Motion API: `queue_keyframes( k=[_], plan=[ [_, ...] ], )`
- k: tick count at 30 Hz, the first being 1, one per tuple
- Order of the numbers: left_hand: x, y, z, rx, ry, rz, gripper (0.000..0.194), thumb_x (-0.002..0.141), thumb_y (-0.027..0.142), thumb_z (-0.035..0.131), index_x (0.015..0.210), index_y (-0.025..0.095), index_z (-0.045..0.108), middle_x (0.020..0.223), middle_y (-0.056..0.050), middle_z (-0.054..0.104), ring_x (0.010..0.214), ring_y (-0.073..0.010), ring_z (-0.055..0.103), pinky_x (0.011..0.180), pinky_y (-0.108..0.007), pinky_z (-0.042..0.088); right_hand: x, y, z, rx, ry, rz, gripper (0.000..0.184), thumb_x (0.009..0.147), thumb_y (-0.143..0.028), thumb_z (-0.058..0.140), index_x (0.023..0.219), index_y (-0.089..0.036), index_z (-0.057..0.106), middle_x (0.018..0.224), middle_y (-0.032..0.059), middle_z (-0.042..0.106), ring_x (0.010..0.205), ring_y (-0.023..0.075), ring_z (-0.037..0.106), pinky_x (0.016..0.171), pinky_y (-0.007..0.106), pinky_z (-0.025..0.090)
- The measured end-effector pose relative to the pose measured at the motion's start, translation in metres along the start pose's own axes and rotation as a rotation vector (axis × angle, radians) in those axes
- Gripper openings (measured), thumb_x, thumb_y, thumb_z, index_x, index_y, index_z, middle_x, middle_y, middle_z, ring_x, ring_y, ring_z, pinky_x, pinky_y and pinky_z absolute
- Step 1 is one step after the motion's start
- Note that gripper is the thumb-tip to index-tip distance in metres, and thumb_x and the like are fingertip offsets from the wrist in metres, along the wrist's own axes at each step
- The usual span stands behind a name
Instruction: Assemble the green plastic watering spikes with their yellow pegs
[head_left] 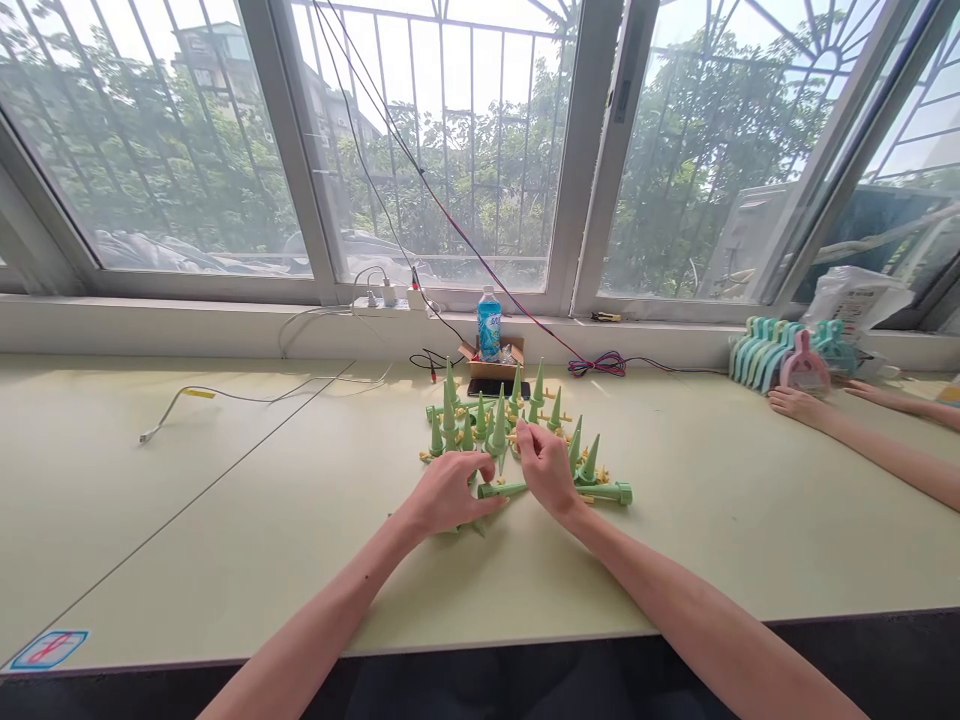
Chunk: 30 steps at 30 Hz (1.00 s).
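Several light green plastic cone spikes (499, 428) with small yellow side pieces stand and lie in a cluster at the middle of the table. My left hand (450, 490) is at the front left of the cluster, thumb and fingers apart. In that gap lies the capped end of a green spike (501, 490); I cannot tell whether the hand touches it. My right hand (549, 465) is closed in a pinch over the cluster, and what its fingertips hold is hidden. Beneath its wrist, another green spike (611, 492) lies with its ridged cap to the right.
Behind the cluster are a dark phone (499, 388), an open cardboard box (480, 370) and a blue bottle (489, 330). Cables (600, 364) run along the back. At right, a co-worker's hands (799, 403) rest beside pastel plastic pieces (765, 352). A white cable (169, 412) lies left.
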<state>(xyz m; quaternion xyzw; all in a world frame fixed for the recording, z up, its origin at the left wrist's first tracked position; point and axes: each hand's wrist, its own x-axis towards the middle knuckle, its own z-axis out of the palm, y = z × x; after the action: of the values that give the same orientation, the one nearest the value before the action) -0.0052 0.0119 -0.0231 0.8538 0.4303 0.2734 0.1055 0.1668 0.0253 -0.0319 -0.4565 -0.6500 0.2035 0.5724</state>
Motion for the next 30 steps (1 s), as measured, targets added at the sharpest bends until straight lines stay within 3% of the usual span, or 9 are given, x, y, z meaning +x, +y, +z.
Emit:
queue_keyframes(
  k=[10,17,21,24,30],
  plan=[
    [-0.002,0.002,0.001,-0.056,-0.022,0.004,0.015,0.072,0.036,0.068,0.076,0.022,0.063,0.063,0.002,0.058,0.054,-0.0127,0.047,0.052,-0.024,0.034,0.0,0.002,0.001,0.009,0.014,-0.007,0.047,0.096,-0.049,0.036,0.058,-0.022,0.028,0.051,-0.0042,0.031,0.048,0.0119,0.027,0.048,0.027,0.023],
    [0.001,0.002,-0.024,-0.053,0.042,-0.006,0.013,0.081,0.034,0.06,0.083,0.022,0.064,0.071,0.002,0.061,0.056,-0.0112,0.047,0.054,-0.022,0.041,-0.001,0.005,0.0,0.009,0.117,-0.036,0.043,0.098,-0.046,0.032,0.062,-0.022,0.034,0.053,-0.0035,0.036,0.049,0.0126,0.031,0.05,0.027,0.024],
    [-0.008,-0.009,-0.047,-0.045,0.105,-0.077,0.014,0.083,0.035,0.057,0.082,0.022,0.061,0.071,0.001,0.062,0.054,-0.011,0.05,0.052,-0.022,0.045,-0.002,0.004,0.002,0.02,0.087,-0.038,0.043,0.098,-0.044,0.032,0.062,-0.022,0.034,0.053,-0.0036,0.036,0.049,0.0124,0.032,0.051,0.027,0.025],
    [-0.022,-0.023,-0.059,-0.031,0.162,-0.127,0.015,0.085,0.037,0.055,0.082,0.022,0.058,0.077,-0.001,0.063,0.063,-0.0132,0.055,0.055,-0.022,0.048,-0.004,0.004,0.005,0.032,0.065,-0.053,0.043,0.098,-0.043,0.033,0.061,-0.022,0.031,0.053,-0.004,0.033,0.049,0.0121,0.03,0.05,0.027,0.024],
    [-0.041,-0.045,-0.061,0.016,0.113,-0.195,0.018,0.086,0.04,0.052,0.085,0.023,0.057,0.084,-0.002,0.064,0.065,-0.0139,0.056,0.056,-0.024,0.049,-0.004,0.006,0.007,0.039,0.016,-0.063,0.044,0.099,-0.043,0.033,0.061,-0.021,0.028,0.053,-0.0046,0.032,0.05,0.011,0.028,0.05,0.026,0.023]
  ],
)
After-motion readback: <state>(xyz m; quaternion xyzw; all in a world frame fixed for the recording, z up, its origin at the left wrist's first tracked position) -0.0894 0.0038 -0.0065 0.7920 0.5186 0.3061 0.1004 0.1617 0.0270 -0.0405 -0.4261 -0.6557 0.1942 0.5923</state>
